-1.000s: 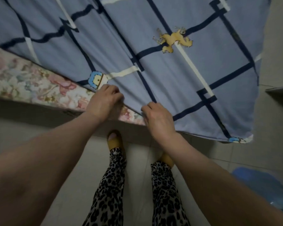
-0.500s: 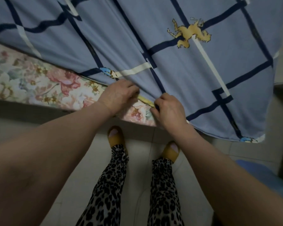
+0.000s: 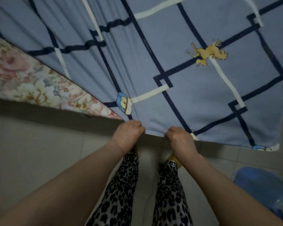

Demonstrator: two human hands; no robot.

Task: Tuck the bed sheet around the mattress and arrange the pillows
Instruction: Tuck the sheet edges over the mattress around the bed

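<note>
A blue bed sheet (image 3: pixel 178 62) with dark and cream grid lines and a yellow animal print covers the bed. The floral mattress (image 3: pixel 28 82) shows uncovered at the left. My left hand (image 3: pixel 127 132) and my right hand (image 3: pixel 180 139) are both fisted on the sheet's near edge, side by side, with the cloth stretched taut down over the mattress side. Creases run from the hands up across the sheet. No pillows are in view.
Below the mattress runs the dark bed base (image 3: pixel 55 118), and under it a tiled floor (image 3: pixel 39 160). My legs in leopard-print trousers (image 3: pixel 121 193) stand close to the bed. A blue object (image 3: pixel 265 186) lies on the floor at the right.
Both hands have pulled the sheet's edge toward me and down, so it now hangs over the mattress side where floral fabric showed before. The view has shifted left.
</note>
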